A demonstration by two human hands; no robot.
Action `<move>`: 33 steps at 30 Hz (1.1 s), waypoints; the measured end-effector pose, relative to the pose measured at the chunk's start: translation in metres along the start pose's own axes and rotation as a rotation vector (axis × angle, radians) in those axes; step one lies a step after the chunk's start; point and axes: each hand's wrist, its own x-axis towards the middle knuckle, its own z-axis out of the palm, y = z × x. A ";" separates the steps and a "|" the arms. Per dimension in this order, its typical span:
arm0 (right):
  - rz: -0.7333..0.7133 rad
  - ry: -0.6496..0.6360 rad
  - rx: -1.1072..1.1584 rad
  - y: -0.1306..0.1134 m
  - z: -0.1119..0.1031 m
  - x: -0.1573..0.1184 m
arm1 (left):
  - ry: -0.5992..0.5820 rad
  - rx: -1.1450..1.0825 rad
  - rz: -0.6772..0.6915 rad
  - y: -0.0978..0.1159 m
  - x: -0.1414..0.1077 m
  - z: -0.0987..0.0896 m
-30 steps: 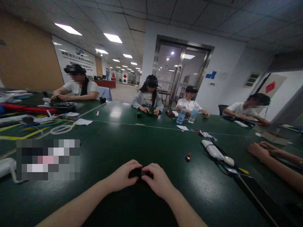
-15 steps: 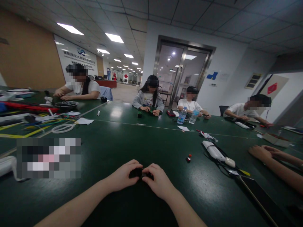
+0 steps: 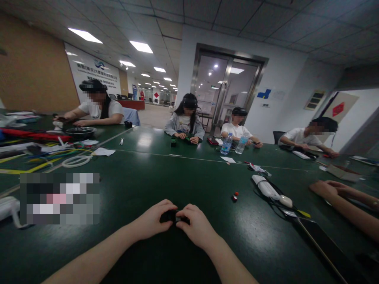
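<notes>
Both my hands meet low in the middle of the view, close over the green table (image 3: 142, 185). Between them is a small dark object (image 3: 174, 216), mostly hidden by fingers and too dim to name. My left hand (image 3: 156, 219) curls its thumb and fingers around the left side of it. From the right, my right hand (image 3: 194, 223) pinches the same piece with thumb and fingertips. A small red and black item (image 3: 235, 196) lies on the table to the right, apart from my hands.
At right lie a white power strip (image 3: 265, 186) with cables and a dark flat panel (image 3: 322, 240); a person's forearms (image 3: 349, 201) rest beyond. Bottles (image 3: 226, 144) stand farther back. Coiled white tubing (image 3: 77, 161) and wires lie at left. Several people sit across the table.
The view has shifted very slightly. My hands keep the same grip on the dark object, with hardly any visible movement.
</notes>
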 end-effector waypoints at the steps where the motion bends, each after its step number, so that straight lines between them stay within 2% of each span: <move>1: -0.001 -0.002 -0.007 0.000 0.000 0.000 | 0.005 0.007 0.003 0.000 0.000 0.000; 13: 0.026 0.038 0.093 0.006 0.000 0.001 | 0.003 -0.002 0.001 -0.002 0.000 0.000; 28: 0.077 0.002 0.121 0.000 -0.002 0.000 | -0.012 -0.013 -0.008 0.002 -0.001 -0.001; 33: 0.032 0.062 0.113 0.000 0.000 0.000 | 0.003 -0.003 0.002 0.001 0.000 -0.001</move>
